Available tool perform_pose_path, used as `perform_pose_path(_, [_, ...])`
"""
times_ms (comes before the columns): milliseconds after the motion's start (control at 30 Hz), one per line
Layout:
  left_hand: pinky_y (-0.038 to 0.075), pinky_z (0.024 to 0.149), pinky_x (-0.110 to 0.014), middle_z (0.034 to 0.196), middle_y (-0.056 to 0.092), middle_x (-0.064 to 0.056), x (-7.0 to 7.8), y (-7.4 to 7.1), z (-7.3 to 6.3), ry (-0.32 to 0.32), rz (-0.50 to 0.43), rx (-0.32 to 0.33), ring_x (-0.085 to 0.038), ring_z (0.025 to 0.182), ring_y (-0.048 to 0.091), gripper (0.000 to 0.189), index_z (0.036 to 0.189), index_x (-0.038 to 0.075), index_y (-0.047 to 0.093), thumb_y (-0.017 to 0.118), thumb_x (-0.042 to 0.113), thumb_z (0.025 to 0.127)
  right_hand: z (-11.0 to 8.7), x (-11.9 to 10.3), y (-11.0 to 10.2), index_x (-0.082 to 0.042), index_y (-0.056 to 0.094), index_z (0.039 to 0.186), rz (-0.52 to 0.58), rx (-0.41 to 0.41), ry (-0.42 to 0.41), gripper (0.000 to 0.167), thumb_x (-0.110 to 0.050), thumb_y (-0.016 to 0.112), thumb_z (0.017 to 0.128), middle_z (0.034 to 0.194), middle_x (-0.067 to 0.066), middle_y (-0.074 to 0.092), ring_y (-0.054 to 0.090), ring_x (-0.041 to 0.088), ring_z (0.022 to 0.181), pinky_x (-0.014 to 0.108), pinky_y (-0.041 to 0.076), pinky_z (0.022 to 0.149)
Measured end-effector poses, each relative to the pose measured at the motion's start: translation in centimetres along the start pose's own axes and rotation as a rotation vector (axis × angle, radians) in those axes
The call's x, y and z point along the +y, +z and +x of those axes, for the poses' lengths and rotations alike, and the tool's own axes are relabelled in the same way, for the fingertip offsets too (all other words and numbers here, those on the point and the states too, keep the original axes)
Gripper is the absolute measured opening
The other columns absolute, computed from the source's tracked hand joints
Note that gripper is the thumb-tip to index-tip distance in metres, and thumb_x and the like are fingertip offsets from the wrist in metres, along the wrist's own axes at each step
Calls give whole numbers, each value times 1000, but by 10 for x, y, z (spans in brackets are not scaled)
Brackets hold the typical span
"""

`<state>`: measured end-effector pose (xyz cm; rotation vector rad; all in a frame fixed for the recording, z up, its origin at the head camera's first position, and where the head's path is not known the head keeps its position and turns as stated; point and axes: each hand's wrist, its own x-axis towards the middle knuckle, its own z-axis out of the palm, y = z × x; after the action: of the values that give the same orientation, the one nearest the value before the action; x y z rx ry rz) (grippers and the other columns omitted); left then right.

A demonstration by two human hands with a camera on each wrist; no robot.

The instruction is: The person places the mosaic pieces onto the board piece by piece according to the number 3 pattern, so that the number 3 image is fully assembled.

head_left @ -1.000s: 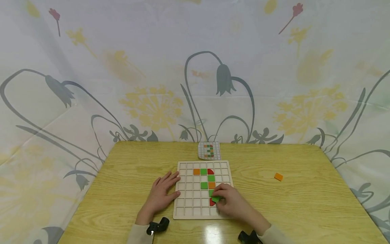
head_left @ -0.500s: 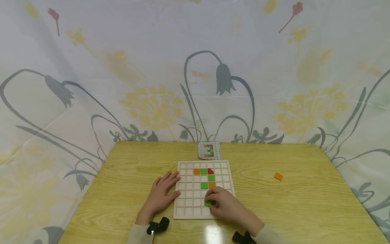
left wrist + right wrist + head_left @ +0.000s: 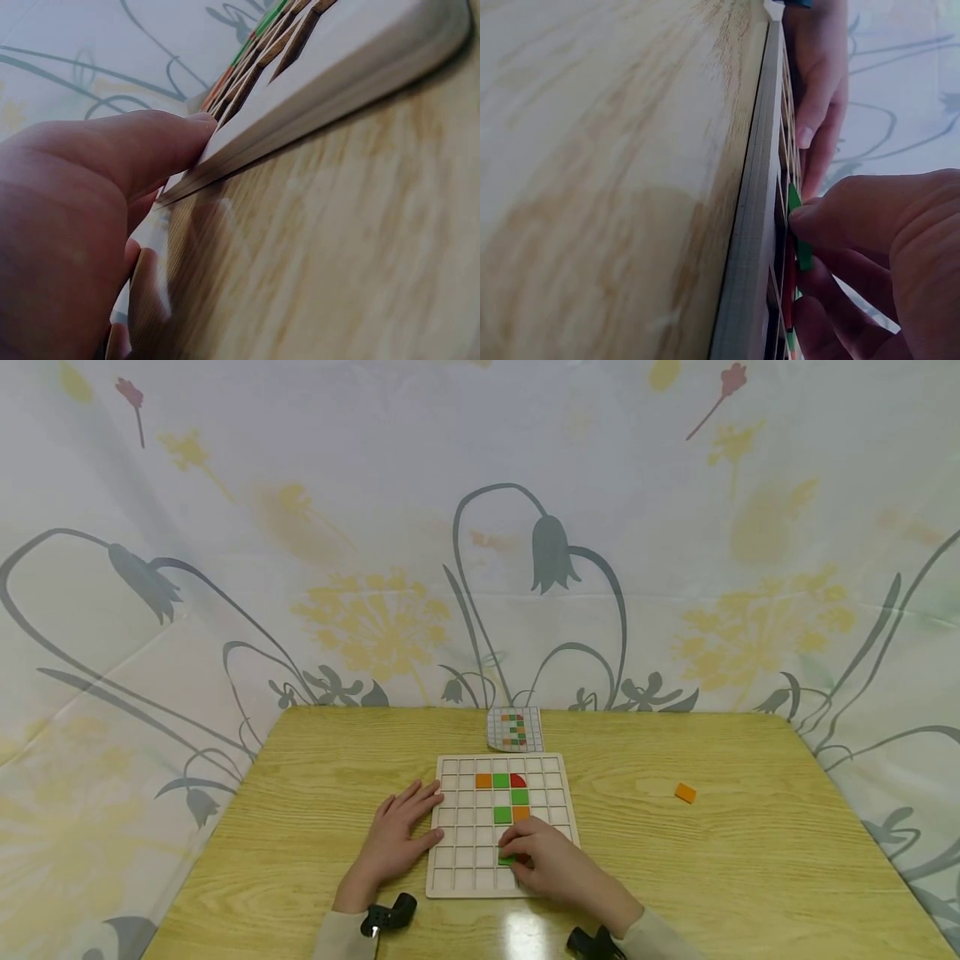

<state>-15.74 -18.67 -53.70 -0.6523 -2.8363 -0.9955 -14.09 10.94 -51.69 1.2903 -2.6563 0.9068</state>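
A wooden grid board (image 3: 465, 894) lies on the table, with coloured tiles set in some of its squares. My right hand (image 3: 555, 862) pinches a green square tile (image 3: 506, 862) between thumb and fingers, low over a square in the lower part of the board. In the right wrist view the green tile (image 3: 803, 253) is tilted at the thumb tip, beside a red tile (image 3: 789, 289). My left hand (image 3: 397, 837) lies with fingers spread at the board's left side; its thumb (image 3: 180, 139) rests on the frame. The right hand hides several of the board's lower squares.
A pattern card (image 3: 514, 730) with a coloured grid design lies behind the board. One loose orange tile (image 3: 686, 793) is off to the right on the table (image 3: 750, 860). A patterned cloth (image 3: 480, 527) hangs behind the table's far edge.
My right hand has moved left with the green tile, from over the red tile's square to the square on its left, and lowered it. The left hand has stayed still.
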Motion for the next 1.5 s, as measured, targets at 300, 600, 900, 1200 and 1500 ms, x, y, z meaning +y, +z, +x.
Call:
perform_pose_path(300, [13,112,-66,155,42,-4,2,-1,1,2,7,-5,-31,147,27,57,145,10,55,66,34,95,1,5,4,-9,79,95,30,34,-55,19,4,70,84,107,-3,67,59,15,100,28,52,88])
perform_pose_path(600, [13,113,-64,155,42,-2,3,-1,0,-8,10,2,-31,147,26,56,144,11,55,67,34,94,2,5,1,-10,80,98,29,1,-61,16,-1,74,87,108,-2,68,60,17,102,32,51,90])
perform_pose_path(900, [12,113,-64,155,42,-1,2,0,0,-15,6,0,-30,148,26,55,143,11,56,67,34,94,4,3,-2,-12,81,100,10,-48,-4,14,-6,73,89,111,-4,70,62,17,104,34,51,91])
perform_pose_path(1200, [13,113,-66,155,42,0,3,-2,1,-5,-1,10,-31,147,27,57,144,11,55,67,34,94,7,3,-7,-17,81,103,32,-116,117,15,-13,74,90,117,-10,71,63,14,111,41,48,99])
perform_pose_path(1500, [13,113,-65,155,41,0,3,-2,0,-9,0,6,-31,147,27,57,145,12,55,67,34,94,6,3,-7,-17,81,104,58,-136,153,16,-13,73,91,119,-9,70,61,16,116,44,42,106])
